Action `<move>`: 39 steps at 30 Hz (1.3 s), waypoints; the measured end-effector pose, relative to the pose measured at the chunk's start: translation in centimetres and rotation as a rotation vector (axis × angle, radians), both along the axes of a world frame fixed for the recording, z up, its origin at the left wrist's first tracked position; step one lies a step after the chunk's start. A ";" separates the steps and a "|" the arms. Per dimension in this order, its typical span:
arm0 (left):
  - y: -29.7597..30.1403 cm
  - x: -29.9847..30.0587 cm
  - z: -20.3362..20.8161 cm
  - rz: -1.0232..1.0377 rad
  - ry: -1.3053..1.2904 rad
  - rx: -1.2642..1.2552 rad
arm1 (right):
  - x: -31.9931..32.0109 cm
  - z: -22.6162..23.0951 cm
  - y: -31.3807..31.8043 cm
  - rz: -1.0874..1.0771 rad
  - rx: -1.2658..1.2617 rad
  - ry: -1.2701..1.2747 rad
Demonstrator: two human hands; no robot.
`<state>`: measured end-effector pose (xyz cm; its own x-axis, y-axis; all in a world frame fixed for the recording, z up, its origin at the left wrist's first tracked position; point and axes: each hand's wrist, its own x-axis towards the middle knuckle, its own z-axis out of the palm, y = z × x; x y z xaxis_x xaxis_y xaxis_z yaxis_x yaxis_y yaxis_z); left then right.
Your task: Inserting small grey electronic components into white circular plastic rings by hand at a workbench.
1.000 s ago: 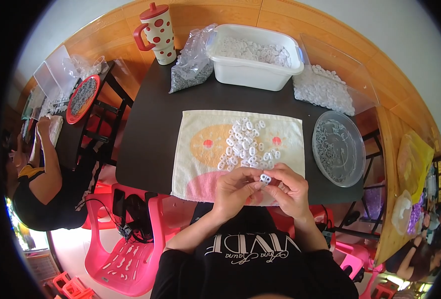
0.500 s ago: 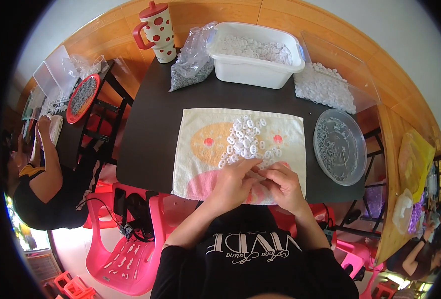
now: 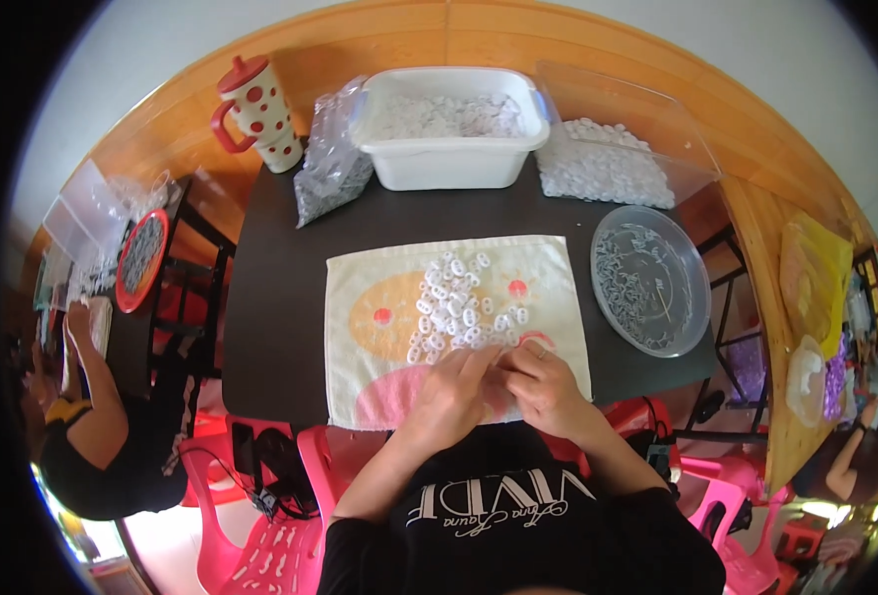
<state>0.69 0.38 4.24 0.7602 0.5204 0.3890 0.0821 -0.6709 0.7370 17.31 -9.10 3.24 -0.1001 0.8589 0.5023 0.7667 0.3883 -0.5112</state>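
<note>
A loose heap of small white oval plastic pieces with holes (image 3: pixel 449 307) lies on a cream towel (image 3: pixel 548 263) with orange and pink patches. At the near side of the heap, my left hand (image 3: pixel 449 399) and my right hand (image 3: pixel 542 393) meet over the towel, fingertips pinched close together. Both are closed. Anything between the fingertips is too small or hidden to make out. A ring shows on a finger of my right hand.
Along the dark table's (image 3: pixel 275 327) back stand a dotted tumbler (image 3: pixel 265 117), a bag of grey bits (image 3: pixel 335 164), a white tub (image 3: pixel 449 164) and a clear box of white pieces (image 3: pixel 603 169). A round clear tray (image 3: pixel 682 332) holds grey strips at right. Another person (image 3: pixel 112 426) sits at left.
The whole view has shifted, so the table and towel appear lower and further left. My hands stay together at the near edge of the heap, fingers still pinched.
</note>
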 end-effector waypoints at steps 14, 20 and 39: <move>0.3 0.0 -0.3 0.038 -0.015 -0.049 | 0.4 -0.6 -0.5 0.047 -0.001 0.055; 0.7 -0.2 -0.9 -0.029 -0.054 -0.029 | 0.2 -0.6 -0.7 0.060 0.024 -0.041; 0.6 -0.4 -0.4 -0.122 0.118 0.162 | 0.6 -0.4 0.1 0.127 -0.007 -0.064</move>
